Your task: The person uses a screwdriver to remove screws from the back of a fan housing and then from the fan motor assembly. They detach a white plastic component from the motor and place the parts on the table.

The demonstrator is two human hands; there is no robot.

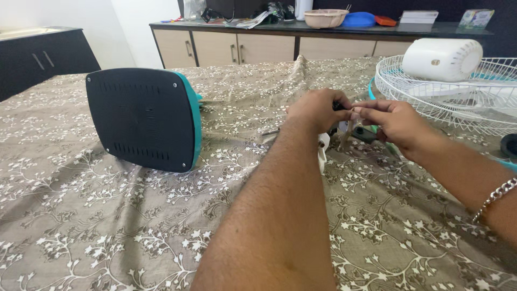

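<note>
Both hands meet fingertip to fingertip: L hand (315,110) curled, R hand (396,121) pinching, grip seemingly closed.

small part pinched between left hand (318,110) and right hand (396,123) mostly covered by fingers, can't tell what it is, wire fan guard (431,97) chopped off by right edge, black round thing (509,145) at edge only half showing

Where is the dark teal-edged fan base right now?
In the head view, the fan base stands on edge on the floral bedsheet, left of the left hand.
</note>
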